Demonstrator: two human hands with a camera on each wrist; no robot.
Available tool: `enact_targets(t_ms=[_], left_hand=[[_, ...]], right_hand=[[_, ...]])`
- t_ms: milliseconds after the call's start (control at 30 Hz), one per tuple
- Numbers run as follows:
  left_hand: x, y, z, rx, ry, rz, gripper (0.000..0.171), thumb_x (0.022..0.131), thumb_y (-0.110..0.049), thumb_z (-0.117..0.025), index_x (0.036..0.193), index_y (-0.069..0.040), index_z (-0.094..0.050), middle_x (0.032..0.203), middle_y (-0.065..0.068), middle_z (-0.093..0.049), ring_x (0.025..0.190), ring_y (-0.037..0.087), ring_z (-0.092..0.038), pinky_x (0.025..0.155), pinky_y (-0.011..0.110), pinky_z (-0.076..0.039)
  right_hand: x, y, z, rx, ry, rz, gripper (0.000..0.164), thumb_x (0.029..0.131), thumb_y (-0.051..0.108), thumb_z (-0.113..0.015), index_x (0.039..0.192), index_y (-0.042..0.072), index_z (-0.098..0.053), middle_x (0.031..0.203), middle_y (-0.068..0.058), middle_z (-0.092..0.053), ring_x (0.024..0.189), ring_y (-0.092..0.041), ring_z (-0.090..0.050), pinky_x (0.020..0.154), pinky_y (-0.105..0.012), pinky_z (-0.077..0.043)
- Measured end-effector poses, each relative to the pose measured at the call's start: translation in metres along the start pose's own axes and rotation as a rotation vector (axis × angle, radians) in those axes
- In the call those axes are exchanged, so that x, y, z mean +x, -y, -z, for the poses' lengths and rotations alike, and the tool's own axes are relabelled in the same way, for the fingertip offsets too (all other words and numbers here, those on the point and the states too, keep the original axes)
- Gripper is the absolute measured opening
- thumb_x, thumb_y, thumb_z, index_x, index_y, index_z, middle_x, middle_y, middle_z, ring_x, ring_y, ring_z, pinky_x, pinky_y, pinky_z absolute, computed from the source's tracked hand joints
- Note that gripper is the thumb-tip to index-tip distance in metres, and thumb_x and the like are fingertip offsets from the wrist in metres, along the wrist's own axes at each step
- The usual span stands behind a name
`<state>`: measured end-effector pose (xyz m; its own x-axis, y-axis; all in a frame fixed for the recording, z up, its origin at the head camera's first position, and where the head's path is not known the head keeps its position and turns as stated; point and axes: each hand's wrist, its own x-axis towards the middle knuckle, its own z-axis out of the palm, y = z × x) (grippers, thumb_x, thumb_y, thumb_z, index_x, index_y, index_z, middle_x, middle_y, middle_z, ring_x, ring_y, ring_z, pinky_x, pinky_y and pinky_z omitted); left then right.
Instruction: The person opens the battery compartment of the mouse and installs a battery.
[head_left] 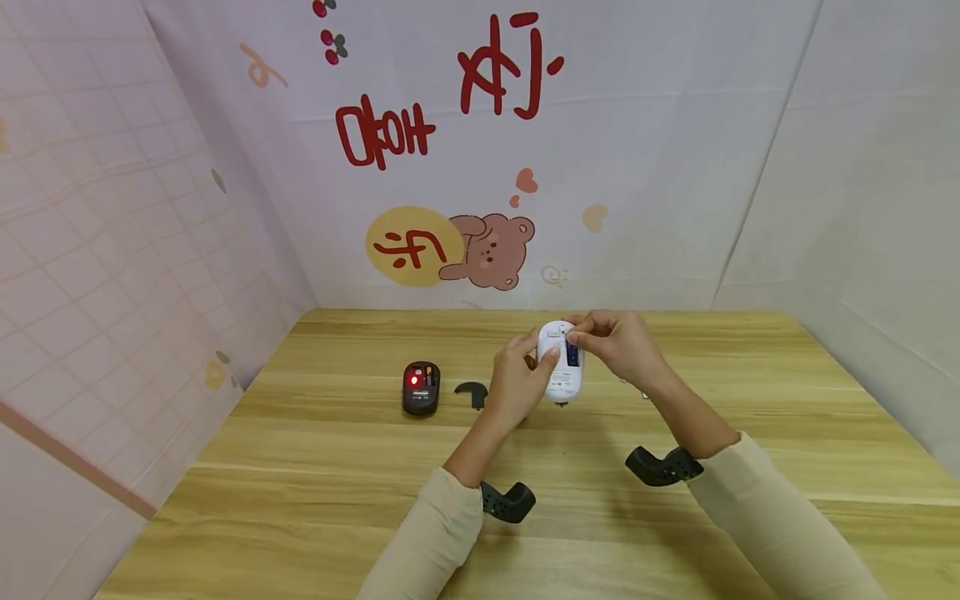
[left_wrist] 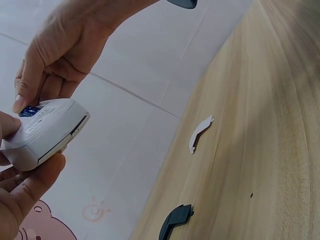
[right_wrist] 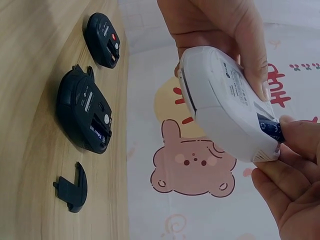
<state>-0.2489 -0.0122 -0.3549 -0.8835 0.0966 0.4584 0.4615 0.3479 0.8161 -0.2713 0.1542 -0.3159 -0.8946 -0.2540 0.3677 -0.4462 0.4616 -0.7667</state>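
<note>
A white computer mouse (head_left: 560,387) is held up over the table, its underside facing me and its battery slot uncovered. My left hand (head_left: 517,379) grips its left side, thumb across the underside and fingers behind. A dark blue battery (right_wrist: 270,128) sits in the slot with one end tilted out. My right hand (head_left: 618,346) has its thumb on that end, and its fingers curl at the edge of the mouse, as the right wrist view shows. Beneath them on the table lies a black mouse (right_wrist: 85,112), bottom up with a battery in it, mostly hidden in the head view.
Another upturned black mouse (head_left: 421,390) glows red at the left. A black battery cover (head_left: 472,393) lies beside it. A second black cover (right_wrist: 72,187) and a white cover (left_wrist: 200,134) lie on the wooden table (head_left: 337,500). A printed cloth wall (head_left: 637,167) stands behind.
</note>
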Motion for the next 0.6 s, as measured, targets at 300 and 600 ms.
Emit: enact_targets(t_ms=[300,600], left_hand=[[0.0013,0.0016,-0.0011,-0.017,-0.001,-0.002,0.039,0.089,-0.013,-0.063,0.126,-0.001,-0.056,0.096,0.010,-0.059,0.061,0.009,-0.050,0.049,0.018,-0.043],[0.0013,-0.0004,-0.0005,-0.001,0.001,-0.024,0.039,0.088,-0.013,-0.063,0.125,0.000,-0.057,0.096,0.010,-0.059,0.062,0.008,-0.049,0.051,0.018,-0.043]], right_hand=[[-0.0001,-0.0008,-0.0017,0.020,-0.047,0.034,0.012,0.082,0.006,-0.069,0.073,-0.002,-0.068,0.101,-0.017,-0.066,0.092,-0.027,-0.064,0.061,-0.018,-0.049],[-0.0006,-0.0015,-0.0039,0.004,-0.088,0.030,0.012,0.081,0.002,-0.070,0.071,-0.002,-0.066,0.099,-0.017,-0.067,0.090,-0.028,-0.065,0.061,-0.018,-0.050]])
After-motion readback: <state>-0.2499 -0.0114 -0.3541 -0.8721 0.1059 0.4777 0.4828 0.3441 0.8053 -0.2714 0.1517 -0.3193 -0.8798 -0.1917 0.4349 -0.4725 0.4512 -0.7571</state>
